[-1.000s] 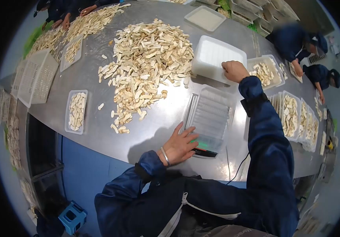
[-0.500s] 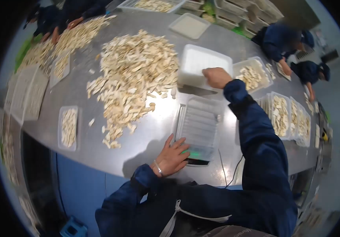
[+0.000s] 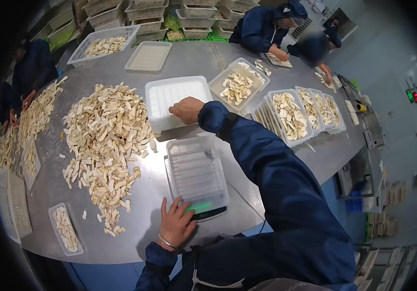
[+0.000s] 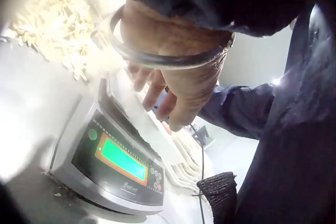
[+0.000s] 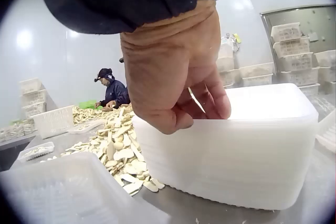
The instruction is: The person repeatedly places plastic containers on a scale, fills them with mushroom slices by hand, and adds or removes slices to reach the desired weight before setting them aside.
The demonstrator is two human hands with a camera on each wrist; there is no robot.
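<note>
My right hand [image 3: 187,110] is at the near rim of a deep stack of white plastic trays [image 3: 177,89]. In the right wrist view its thumb and fingers [image 5: 216,98] curl over the edge and pinch the rim of the top tray [image 5: 262,100]. My left hand [image 3: 175,224], with a bangle at the wrist, has its fingers spread at the near left corner of a clear plastic tray [image 3: 196,167]. That tray sits on a digital scale [image 3: 208,213], whose green display [image 4: 123,158] glows in the left wrist view.
A large heap of sliced mushrooms [image 3: 106,145] lies left of the trays. A small filled tray [image 3: 66,229] stands at the front left. More filled trays [image 3: 291,116] line up at the right, near a tub of slices [image 3: 237,87]. A cable [image 3: 247,201] runs from the scale. Other people work around the table.
The head view has swung to the right, so the table's contents appear farther left. My right hand stays at the stack's rim and my left hand at the tray on the scale.
</note>
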